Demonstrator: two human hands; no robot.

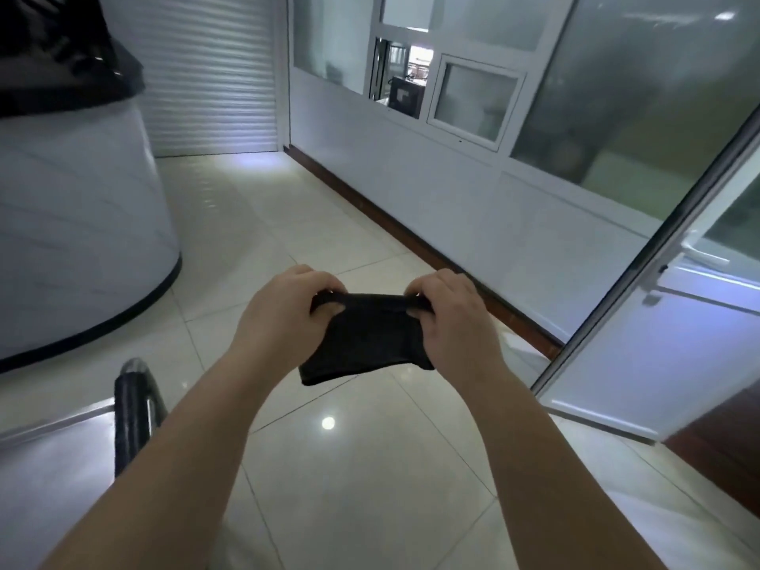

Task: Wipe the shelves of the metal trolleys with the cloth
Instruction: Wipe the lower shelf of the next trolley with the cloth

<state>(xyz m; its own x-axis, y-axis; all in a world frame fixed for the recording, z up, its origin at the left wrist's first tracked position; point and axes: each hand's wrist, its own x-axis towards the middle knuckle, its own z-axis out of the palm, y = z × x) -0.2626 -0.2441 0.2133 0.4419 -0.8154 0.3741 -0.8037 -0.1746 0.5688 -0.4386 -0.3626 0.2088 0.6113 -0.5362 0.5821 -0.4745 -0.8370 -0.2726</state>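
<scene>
Fingers (314, 281) of both hands are curled over the top edge of the dark cloth (366, 343), thumbs tucked beneath. The left hand (283, 314) and the right hand (450, 322) each pinch one end and stretch that edge taut between them. The cloth hangs in the air above the tiled floor (349, 487), its lower part drooping in a folded flap, and it touches no surface. At the lower left, a metal shelf (49, 466) with a black-wrapped handle (131, 417) shows at the frame's edge, probably the top of a trolley. The cloth is well apart from it. No wiping is under way; the person seems to be folding or spreading the cloth first.

Risk lies in the grip. Only the upper edge is held, so if either pinch loosens during refolding, the cloth may drop to the floor and pick up grit that would smear or scratch the shelf. A cloth left bunched would wipe only a narrow strip. The open glass door (617, 343) stands near on the right, and a wide turn could knock the right elbow against it.
</scene>
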